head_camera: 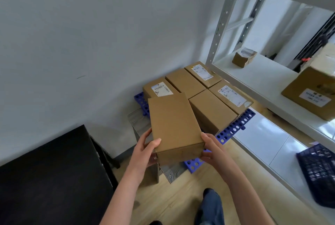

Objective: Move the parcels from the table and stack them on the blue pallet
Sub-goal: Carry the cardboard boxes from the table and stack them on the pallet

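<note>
I hold a plain brown cardboard parcel (174, 125) in both hands above the near left part of the blue pallet (235, 126). My left hand (146, 152) grips its near left corner and my right hand (211, 148) grips its near right corner. Several more brown parcels lie flat on the pallet in two rows; one with a white label (159, 89) sits just behind the held parcel, and a bare one (211, 110) lies to its right. The black table (50, 179) fills the lower left with no parcel showing on it.
A grey metal shelf rack (261, 77) stands at the right with a small box (243, 58) and a large labelled box (311, 94) on it. A dark blue crate (319, 170) sits on the floor lower right. White wall behind; my leg (211, 206) is below.
</note>
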